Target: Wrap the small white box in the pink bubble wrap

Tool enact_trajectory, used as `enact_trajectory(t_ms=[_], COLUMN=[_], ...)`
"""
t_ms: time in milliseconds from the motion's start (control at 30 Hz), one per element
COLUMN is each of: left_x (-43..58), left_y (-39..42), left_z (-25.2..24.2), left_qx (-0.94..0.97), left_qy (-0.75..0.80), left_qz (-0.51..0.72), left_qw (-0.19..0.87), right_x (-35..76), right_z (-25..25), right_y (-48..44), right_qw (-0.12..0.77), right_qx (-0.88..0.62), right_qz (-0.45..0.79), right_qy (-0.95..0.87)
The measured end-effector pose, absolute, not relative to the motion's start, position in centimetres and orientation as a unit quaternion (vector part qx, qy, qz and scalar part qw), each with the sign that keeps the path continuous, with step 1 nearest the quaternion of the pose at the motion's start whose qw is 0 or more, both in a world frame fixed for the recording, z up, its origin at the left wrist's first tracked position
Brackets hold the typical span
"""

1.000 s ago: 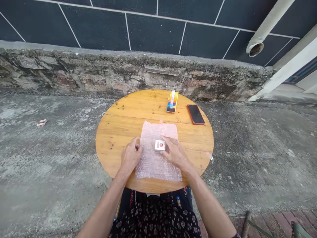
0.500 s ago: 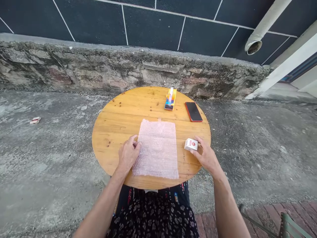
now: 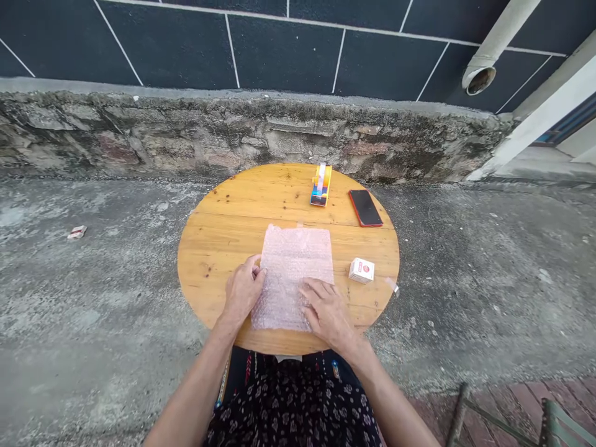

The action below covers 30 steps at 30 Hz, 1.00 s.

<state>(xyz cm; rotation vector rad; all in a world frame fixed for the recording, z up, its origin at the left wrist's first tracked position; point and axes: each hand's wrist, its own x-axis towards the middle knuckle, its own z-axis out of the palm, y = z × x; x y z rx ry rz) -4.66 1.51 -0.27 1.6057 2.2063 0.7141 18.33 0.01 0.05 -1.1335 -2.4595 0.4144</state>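
A pinkish sheet of bubble wrap (image 3: pixel 293 264) lies flat on the round wooden table (image 3: pixel 233 217). My left hand (image 3: pixel 243 292) pinches the sheet's left edge with curled fingers. My right hand (image 3: pixel 326 310) rests flat on the sheet's near right part, fingers stretched out. A small white box with a red mark (image 3: pixel 362 270) stands on the table to the right of the sheet, apart from both hands.
A yellow tape dispenser (image 3: pixel 321 185) and a red-cased phone (image 3: pixel 365 207) lie at the table's far side. A strip of tape (image 3: pixel 392 285) hangs at the right rim. Rough concrete floor, a stone ledge (image 3: pixel 186 130), a drain pipe (image 3: pixel 493 53) and litter (image 3: pixel 77 232) surround the table.
My right hand carried the small white box off the bubble wrap, set it down on the table to the right, let go, and returned flat onto the sheet. My left hand stayed put.
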Motion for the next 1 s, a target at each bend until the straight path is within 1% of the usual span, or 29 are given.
enact_trajectory(t_ms=[100, 333, 433, 533, 600, 700, 833, 1000], left_x=[-4.6, -4.5, -4.1, -2.7, -1.5, -0.1, -0.4, -3.0], left_y=[1.6, 1.7, 0.8, -0.1, -0.3, -0.1, 0.0, -1.3], left_z=[0.0, 0.0, -0.1, 0.2, 0.3, 0.2, -0.7, -2.1], left_qx=[0.570, 0.587, 0.600, 0.660, 0.718, 0.774, 0.791, 0.797], left_qy=[0.772, 0.768, 0.757, 0.698, 0.641, 0.590, 0.576, 0.567], left_qz=[0.238, 0.232, 0.256, 0.278, 0.273, 0.229, 0.197, 0.204], left_qw=[0.150, 0.109, 0.048, 0.000, 0.005, 0.037, 0.059, 0.049], right_x=[18.6, 20.6, 20.5, 19.3, 18.2, 16.7, 16.2, 16.8], right_z=[0.1, 0.3, 0.5, 0.9, 0.9, 0.4, -0.9, -1.4], right_y=[0.3, 0.1, 0.2, 0.8, 1.3, 2.2, 2.9, 2.8], right_qw=[0.173, 0.167, 0.185, 0.206, 0.207, 0.185, 0.147, 0.158], right_qx=[-0.424, -0.454, -0.467, -0.467, -0.459, -0.451, -0.461, -0.471], right_qz=[0.132, 0.120, 0.113, 0.104, 0.100, 0.098, 0.102, 0.093], right_qy=[-0.879, -0.867, -0.857, -0.854, -0.858, -0.867, -0.869, -0.863])
